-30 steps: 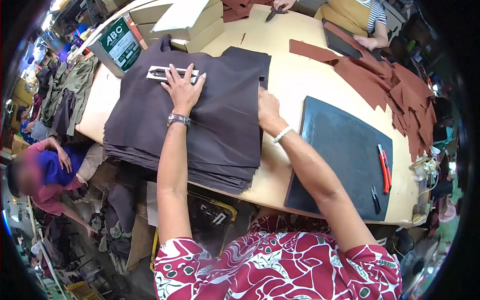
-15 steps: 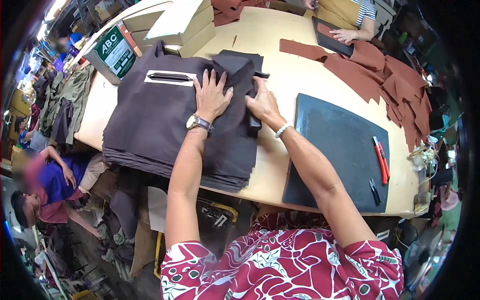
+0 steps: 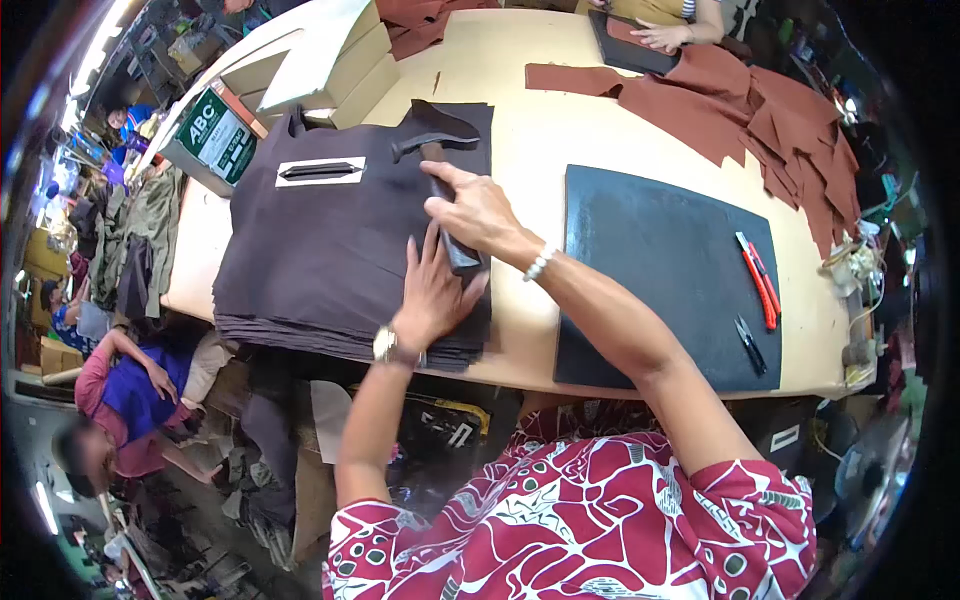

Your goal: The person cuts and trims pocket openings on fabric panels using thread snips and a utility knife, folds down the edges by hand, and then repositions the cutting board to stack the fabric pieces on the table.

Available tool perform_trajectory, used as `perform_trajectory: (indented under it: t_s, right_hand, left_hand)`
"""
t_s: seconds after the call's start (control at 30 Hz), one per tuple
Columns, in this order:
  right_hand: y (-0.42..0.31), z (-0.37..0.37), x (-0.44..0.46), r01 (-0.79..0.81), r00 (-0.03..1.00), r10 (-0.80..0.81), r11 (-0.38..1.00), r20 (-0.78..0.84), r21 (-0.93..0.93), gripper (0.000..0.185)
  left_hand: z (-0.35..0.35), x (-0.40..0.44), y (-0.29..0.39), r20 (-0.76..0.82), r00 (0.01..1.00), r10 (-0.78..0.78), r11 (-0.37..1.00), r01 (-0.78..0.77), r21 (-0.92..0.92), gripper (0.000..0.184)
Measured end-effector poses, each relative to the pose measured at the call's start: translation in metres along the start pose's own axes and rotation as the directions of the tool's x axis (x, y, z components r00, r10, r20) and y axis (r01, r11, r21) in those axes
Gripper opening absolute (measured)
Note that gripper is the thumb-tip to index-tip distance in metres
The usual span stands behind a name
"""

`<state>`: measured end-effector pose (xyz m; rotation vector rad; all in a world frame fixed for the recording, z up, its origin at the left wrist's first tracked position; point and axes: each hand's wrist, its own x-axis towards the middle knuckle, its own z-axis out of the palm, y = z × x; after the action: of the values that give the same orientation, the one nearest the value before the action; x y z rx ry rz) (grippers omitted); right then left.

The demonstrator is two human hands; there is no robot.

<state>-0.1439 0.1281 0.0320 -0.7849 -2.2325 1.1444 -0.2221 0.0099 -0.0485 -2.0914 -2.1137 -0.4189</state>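
A thick stack of dark brown leather sheets (image 3: 310,235) lies on the left of the table. My right hand (image 3: 482,215) grips a hammer (image 3: 436,144) by its wooden handle, with the dark metal head pointing away from me over the top sheet. My left hand (image 3: 436,290) rests with fingers spread on the near right part of the stack, close beside the handle's butt end. On the top sheet is a pale rectangular strip with a long dark slim piece (image 3: 320,171) across it.
Right of the stack lies a black cutting board (image 3: 650,270) bearing a red utility knife (image 3: 760,282) and a dark pointed tool (image 3: 750,346). Reddish-brown leather pieces (image 3: 690,100) spread behind it. A green-and-white can (image 3: 212,140) and cardboard boxes (image 3: 345,75) stand back left. Another person's hand (image 3: 662,36) is across the table.
The right hand has come left and nearer over the stack, now showing the hammer. My left hand has slid toward the near edge. The lifted leather at the right side now lies flatter.
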Motion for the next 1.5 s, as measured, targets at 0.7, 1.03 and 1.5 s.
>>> perform_trajectory:
  t_s: [0.7, 1.03, 1.5]
  right_hand:
    - [0.090, -0.165, -0.348, -0.303, 0.951, 0.272, 0.910, 0.146, 0.284, 0.036]
    - [0.127, -0.185, -0.536, -0.907, 0.225, 0.735, 0.398, -0.639, 0.139, 0.023]
    - [0.244, -0.291, -0.595, -0.645, 0.727, 0.640, 0.515, -0.248, -0.564, 0.042]
  left_hand:
    - [-0.044, -0.005, 0.253, -0.211, 0.967, -0.140, 0.825, -0.004, -0.565, 0.062]
    - [0.004, 0.048, 0.331, -0.006, 0.956, 0.292, 0.887, -0.274, -0.372, 0.069]
    - [0.033, 0.049, 0.288, -0.085, 0.970, 0.226, 0.921, -0.241, -0.305, 0.058]
